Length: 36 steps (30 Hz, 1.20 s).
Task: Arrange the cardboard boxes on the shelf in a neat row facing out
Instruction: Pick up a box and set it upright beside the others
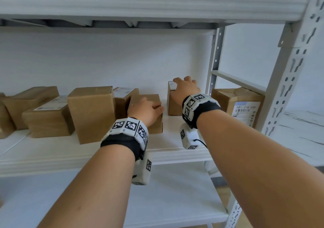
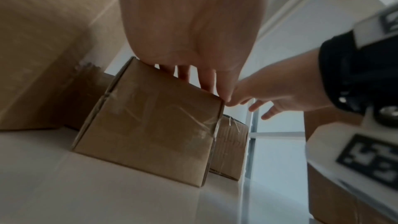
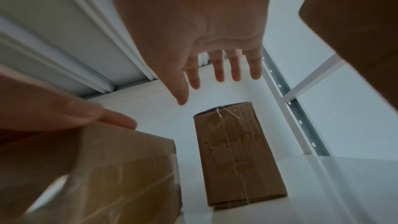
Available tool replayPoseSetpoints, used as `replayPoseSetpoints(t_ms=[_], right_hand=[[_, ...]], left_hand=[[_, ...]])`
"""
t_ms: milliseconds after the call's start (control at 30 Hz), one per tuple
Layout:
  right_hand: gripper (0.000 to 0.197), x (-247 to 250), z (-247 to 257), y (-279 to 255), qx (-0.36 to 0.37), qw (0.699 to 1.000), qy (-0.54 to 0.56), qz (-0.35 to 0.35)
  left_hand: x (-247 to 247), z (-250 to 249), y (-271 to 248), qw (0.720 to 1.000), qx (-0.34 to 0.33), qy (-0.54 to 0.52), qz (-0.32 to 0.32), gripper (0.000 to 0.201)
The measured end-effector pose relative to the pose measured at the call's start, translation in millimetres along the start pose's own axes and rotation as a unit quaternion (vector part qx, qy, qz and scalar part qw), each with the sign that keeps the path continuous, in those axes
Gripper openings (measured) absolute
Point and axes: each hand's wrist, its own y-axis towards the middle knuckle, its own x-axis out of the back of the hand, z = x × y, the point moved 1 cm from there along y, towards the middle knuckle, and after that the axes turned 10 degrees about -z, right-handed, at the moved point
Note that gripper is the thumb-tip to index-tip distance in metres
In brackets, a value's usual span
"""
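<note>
Currently, left hand (image 1: 145,111) lies flat on squat brown cardboard box (image 1: 155,128); empty, spread right hand (image 1: 185,89) at 1 o'clock may tip narrow upright brown carton (image 1: 172,106) if pushing high.

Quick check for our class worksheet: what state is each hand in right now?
Left hand: open, resting on top of the small box.
Right hand: open, fingers spread above the narrow box, holding nothing.

Cardboard boxes (image 1: 91,112) on the shelf (image 1: 52,150): eight. Five stand left of the left hand (image 1: 145,111), the outermost (image 1: 4,121) cut by the frame edge; one (image 1: 156,124) lies under that hand; one (image 1: 172,105) under the right hand (image 1: 185,89); one (image 1: 226,101) to the right of it. Hands: two. Wrist bands (image 1: 201,108): two.
</note>
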Motion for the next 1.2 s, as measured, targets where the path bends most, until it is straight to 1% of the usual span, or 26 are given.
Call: replayPoseSetpoints(t_ms=[67,133,200,300,367,500,667,767,867,967,1100,1200], right_hand=[[0.05,-10.2,-0.4,12.1,-0.011,0.999,-0.011,0.033],[0.053,-20.2,0.6,21.6,-0.024,0.998,-0.03,0.059],[0.058,-27.1,2.3,27.0,-0.04,0.995,-0.045,0.075],[0.055,-37.6,6.7,31.6,-0.056,0.992,-0.045,0.103],[0.052,-41.8,8.9,31.7,-0.064,0.993,-0.035,0.097],[0.041,-43.4,9.2,31.6,-0.073,0.994,-0.016,0.074],[0.039,-35.3,5.2,20.1,-0.056,0.997,-0.009,0.06],[0.036,-25.8,2.5,4.1,-0.044,0.997,-0.004,0.059],[0.033,-12.2,-1.7,-12.6,-0.03,0.998,0.006,0.062],[0.034,5.4,-6.5,-31.4,-0.027,0.997,0.014,0.071],[0.035,26.8,-6.8,-56.0,-0.026,0.996,0.029,0.084],[0.036,41.6,-5.3,-75.8,-0.02,0.995,0.029,0.089]], left_hand=[[-0.5,3.2,6.8,0.999,-0.007,-0.037,0.011,0.037],[-0.8,3.1,9.7,0.998,-0.011,-0.064,0.021,0.038],[-2.2,2.4,11.1,0.997,-0.008,-0.071,0.022,0.046],[-4.5,3.8,14.0,0.997,-0.001,-0.072,0.029,0.059],[-4.0,4.2,14.0,0.997,-0.001,-0.071,0.028,0.06],[-4.0,4.2,13.8,0.997,-0.009,-0.067,0.028,0.051],[1.8,0.6,9.8,0.996,-0.001,-0.086,0.026,0.041],[4.3,-2.8,5.2,0.997,0.012,-0.068,0.023,0.034],[9.4,-4.7,0.8,0.998,0.033,-0.037,0.042,0.039],[18.2,-8.1,-10.7,0.998,0.038,-0.03,0.026,0.042],[26.6,-20.8,-30.3,0.992,0.063,-0.103,-0.025,0.047],[30.3,-31.6,-37.6,0.986,0.073,-0.135,-0.061,0.05]])
